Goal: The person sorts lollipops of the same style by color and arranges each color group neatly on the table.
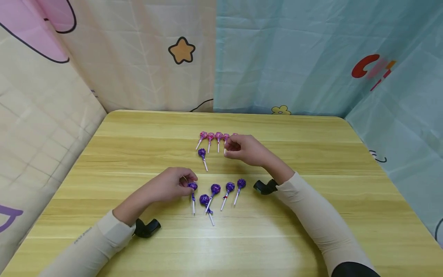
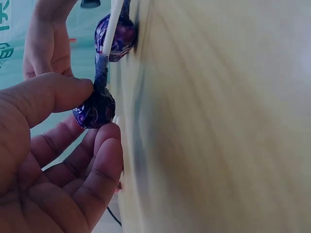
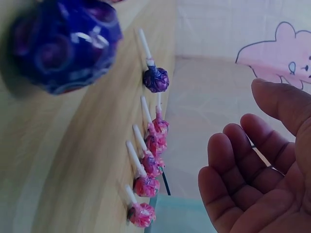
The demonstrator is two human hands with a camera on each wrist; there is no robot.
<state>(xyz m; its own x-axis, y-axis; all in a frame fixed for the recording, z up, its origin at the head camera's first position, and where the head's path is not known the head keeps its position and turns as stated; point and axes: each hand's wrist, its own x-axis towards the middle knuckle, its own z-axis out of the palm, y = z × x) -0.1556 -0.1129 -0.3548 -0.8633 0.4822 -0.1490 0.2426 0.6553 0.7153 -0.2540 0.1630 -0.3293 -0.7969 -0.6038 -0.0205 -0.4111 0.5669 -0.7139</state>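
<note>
My left hand [image 1: 172, 184] pinches the wrapped head of a purple lollipop [image 2: 95, 109] between thumb and fingers, its white stick pointing toward me in the head view. Just right of it, two purple lollipops [image 1: 204, 199] lie crossed, with two more purple lollipops [image 1: 230, 187] beyond them. Higher on the table my right hand [image 1: 247, 150] hovers with loosely bent fingers and nothing between them. It partly covers the right end of a row of several pink lollipops [image 1: 219, 136]. Below the row's left end lies a single purple lollipop [image 1: 202, 152].
All the lollipops are on a light wooden table [image 1: 294, 238]. Printed curtains [image 1: 277, 57] hang behind and beside it. A black wrist camera [image 1: 148, 228] sits by the left cuff, another black wrist camera [image 1: 265, 187] by the right cuff.
</note>
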